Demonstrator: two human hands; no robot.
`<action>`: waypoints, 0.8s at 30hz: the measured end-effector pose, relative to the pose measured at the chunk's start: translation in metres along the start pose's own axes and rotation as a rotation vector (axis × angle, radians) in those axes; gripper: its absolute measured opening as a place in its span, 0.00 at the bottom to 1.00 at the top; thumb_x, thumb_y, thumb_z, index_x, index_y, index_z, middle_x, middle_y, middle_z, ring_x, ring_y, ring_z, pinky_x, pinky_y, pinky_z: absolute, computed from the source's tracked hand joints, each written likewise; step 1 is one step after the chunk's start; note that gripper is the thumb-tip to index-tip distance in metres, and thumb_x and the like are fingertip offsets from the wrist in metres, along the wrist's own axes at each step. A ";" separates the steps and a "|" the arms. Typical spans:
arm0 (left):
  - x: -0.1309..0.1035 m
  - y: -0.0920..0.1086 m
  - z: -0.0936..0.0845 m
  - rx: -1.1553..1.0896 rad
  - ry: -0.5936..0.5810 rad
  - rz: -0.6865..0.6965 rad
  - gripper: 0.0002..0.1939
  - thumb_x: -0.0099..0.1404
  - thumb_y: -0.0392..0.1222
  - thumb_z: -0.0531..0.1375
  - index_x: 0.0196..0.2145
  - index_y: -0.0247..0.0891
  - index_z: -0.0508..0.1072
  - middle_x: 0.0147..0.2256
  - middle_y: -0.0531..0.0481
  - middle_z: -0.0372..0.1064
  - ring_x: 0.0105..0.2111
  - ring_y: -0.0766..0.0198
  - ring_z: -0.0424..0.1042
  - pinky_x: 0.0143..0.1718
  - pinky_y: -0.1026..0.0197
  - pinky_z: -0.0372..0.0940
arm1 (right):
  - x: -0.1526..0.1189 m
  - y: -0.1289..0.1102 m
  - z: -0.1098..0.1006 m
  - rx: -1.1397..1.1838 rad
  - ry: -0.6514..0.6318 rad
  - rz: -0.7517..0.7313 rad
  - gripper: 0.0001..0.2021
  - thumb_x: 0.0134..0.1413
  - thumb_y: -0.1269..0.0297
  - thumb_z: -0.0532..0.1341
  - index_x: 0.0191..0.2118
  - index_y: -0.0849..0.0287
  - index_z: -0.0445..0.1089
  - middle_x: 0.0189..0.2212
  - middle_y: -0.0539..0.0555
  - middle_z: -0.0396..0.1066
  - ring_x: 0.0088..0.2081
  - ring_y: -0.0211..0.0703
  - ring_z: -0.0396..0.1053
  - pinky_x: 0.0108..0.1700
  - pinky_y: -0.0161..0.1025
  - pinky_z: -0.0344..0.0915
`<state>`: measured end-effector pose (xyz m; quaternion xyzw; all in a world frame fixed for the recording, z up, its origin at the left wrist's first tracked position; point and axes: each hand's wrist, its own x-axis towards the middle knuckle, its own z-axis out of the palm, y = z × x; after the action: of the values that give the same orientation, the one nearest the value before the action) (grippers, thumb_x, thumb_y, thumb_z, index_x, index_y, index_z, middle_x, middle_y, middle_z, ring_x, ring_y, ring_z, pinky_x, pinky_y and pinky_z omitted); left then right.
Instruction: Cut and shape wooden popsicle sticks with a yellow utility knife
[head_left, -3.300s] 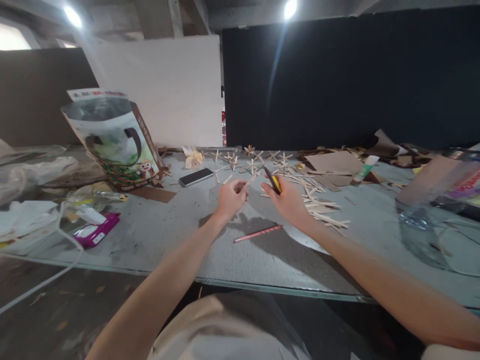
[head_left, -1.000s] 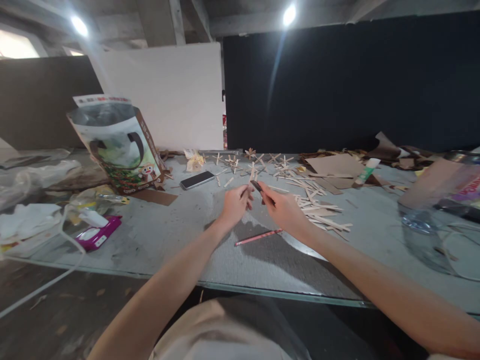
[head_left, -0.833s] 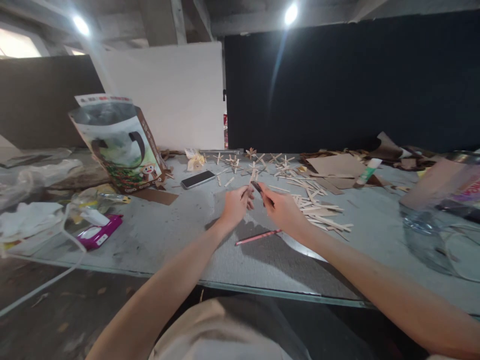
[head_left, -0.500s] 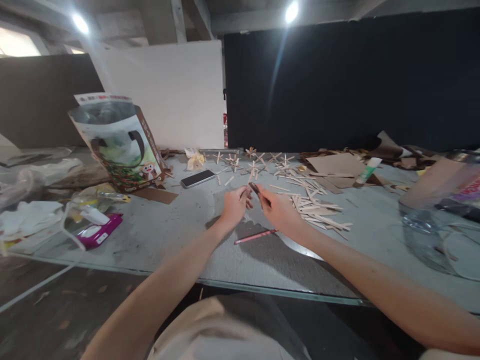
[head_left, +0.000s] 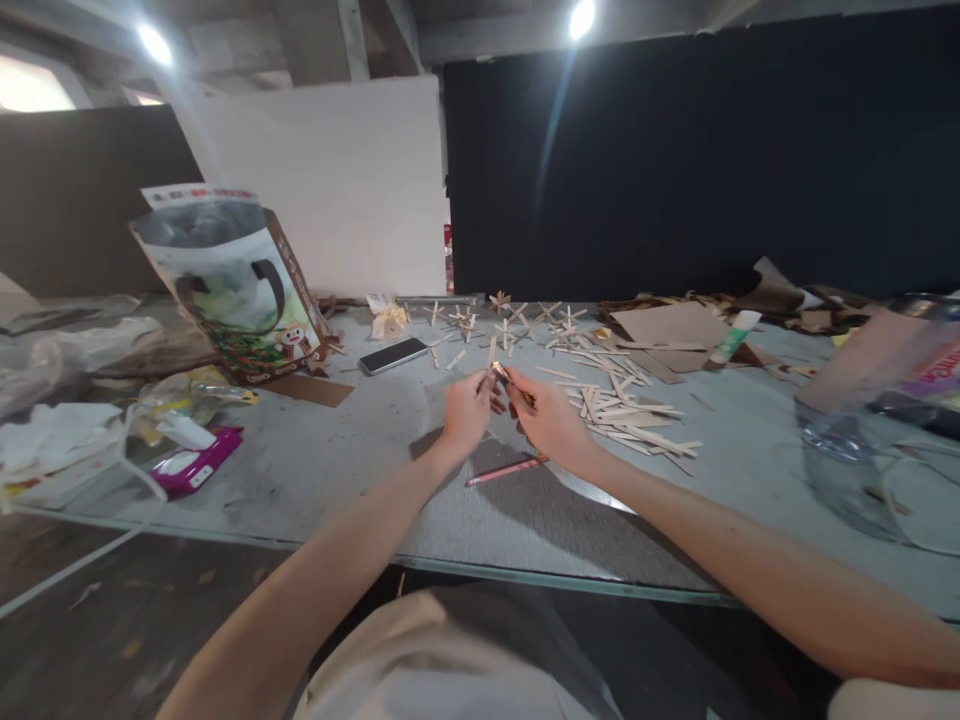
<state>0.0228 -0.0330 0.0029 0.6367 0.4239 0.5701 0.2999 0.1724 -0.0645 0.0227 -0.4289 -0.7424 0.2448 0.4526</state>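
My left hand [head_left: 468,408] is closed in a pinch on a thin pale wooden stick [head_left: 492,351] that points up from the fingertips. My right hand [head_left: 546,412] grips a small dark tool with a shiny tip [head_left: 500,371], held against the stick. What kind of tool it is cannot be made out. Just below the hands a pink pencil [head_left: 504,472] lies on the grey table [head_left: 337,500]. To the right is a heap of loose wooden sticks [head_left: 630,415]. Crossed-stick pieces [head_left: 469,323] stand behind the hands.
A phone [head_left: 394,355] lies left of the hands, near a large printed bag [head_left: 232,300]. A purple packet [head_left: 196,462] and plastic wrappings are at the left. Cardboard [head_left: 660,335], a glue stick [head_left: 735,337] and a clear container [head_left: 840,440] are at the right.
The tool in my right hand has turned and moved slightly left, its shiny tip now at the stick. The stick now points more upright. The whole view has shifted slightly.
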 end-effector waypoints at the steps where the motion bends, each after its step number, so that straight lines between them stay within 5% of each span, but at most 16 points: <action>1: -0.001 0.000 0.001 -0.012 0.005 -0.003 0.28 0.70 0.66 0.57 0.26 0.40 0.69 0.22 0.52 0.70 0.19 0.65 0.73 0.22 0.63 0.67 | -0.001 -0.001 0.001 0.052 -0.001 0.034 0.22 0.69 0.56 0.55 0.55 0.63 0.77 0.18 0.46 0.64 0.16 0.36 0.60 0.19 0.31 0.53; 8: 0.000 0.003 0.001 0.019 0.007 0.030 0.26 0.71 0.65 0.56 0.27 0.40 0.69 0.22 0.52 0.70 0.19 0.64 0.73 0.23 0.63 0.66 | -0.003 -0.012 0.006 0.405 -0.017 0.273 0.25 0.66 0.53 0.60 0.63 0.60 0.72 0.21 0.43 0.62 0.13 0.31 0.55 0.13 0.29 0.50; 18: -0.001 0.017 0.002 0.125 0.043 0.074 0.20 0.74 0.47 0.55 0.23 0.42 0.64 0.16 0.56 0.64 0.17 0.66 0.66 0.24 0.64 0.59 | -0.009 -0.023 0.013 0.622 0.056 0.273 0.27 0.58 0.47 0.65 0.57 0.59 0.73 0.26 0.44 0.66 0.15 0.30 0.56 0.12 0.30 0.51; 24: 0.005 0.016 0.000 0.027 0.061 0.030 0.20 0.72 0.50 0.57 0.23 0.41 0.65 0.19 0.54 0.67 0.20 0.66 0.71 0.24 0.65 0.62 | -0.010 -0.024 0.008 0.728 0.013 0.232 0.33 0.56 0.46 0.67 0.63 0.59 0.71 0.27 0.45 0.68 0.16 0.31 0.57 0.14 0.31 0.53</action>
<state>0.0257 -0.0358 0.0190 0.6294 0.4306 0.5880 0.2696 0.1577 -0.0854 0.0329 -0.3227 -0.5505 0.5393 0.5496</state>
